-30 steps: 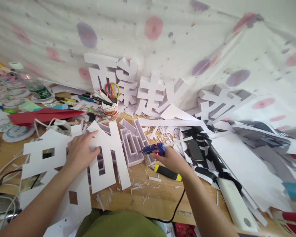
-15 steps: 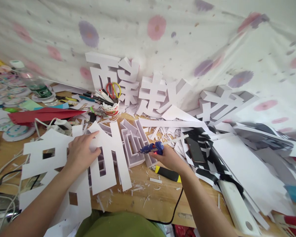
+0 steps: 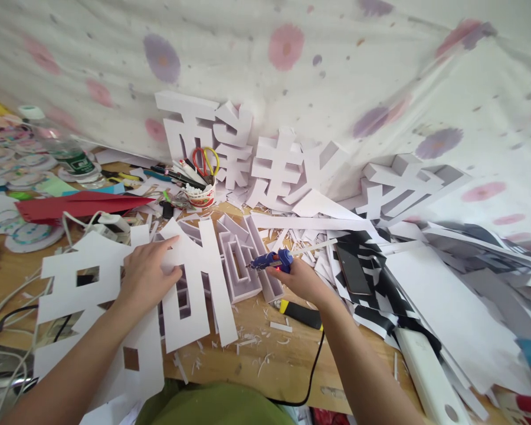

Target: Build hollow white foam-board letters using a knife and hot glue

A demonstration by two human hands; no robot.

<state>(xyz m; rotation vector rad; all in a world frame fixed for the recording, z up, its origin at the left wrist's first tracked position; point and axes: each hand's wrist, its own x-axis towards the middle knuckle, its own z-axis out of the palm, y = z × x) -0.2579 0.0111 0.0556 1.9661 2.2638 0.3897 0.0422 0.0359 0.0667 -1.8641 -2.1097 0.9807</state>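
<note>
A blue hot glue gun [image 3: 272, 260] sits in my right hand [image 3: 307, 282], its small red light lit and a long white glue stick poking out behind. The nozzle points left, over the thin standing walls of a white hollow letter form [image 3: 246, 289]. My left hand [image 3: 147, 276] rests on a flat white cut-out character panel [image 3: 183, 321], thumb and index finger spread across its upper left part. That panel lies partly over the hollow form's left side, hiding some walls. Under my left forearm lies another cut-out white sheet [image 3: 66, 295].
Finished white box characters [image 3: 277, 168] lean against the flowered curtain. A cup [image 3: 202, 193] holds scissors and pens. A yellow-black utility knife [image 3: 301, 314], a phone [image 3: 353, 268] and paper sheets [image 3: 442, 301] lie right. A bottle [image 3: 73, 156] and red paper [image 3: 79, 205] are left; scraps litter the table.
The glue gun has shifted very slightly up in my right hand. My left hand stays put on the panel. The view has moved a little.
</note>
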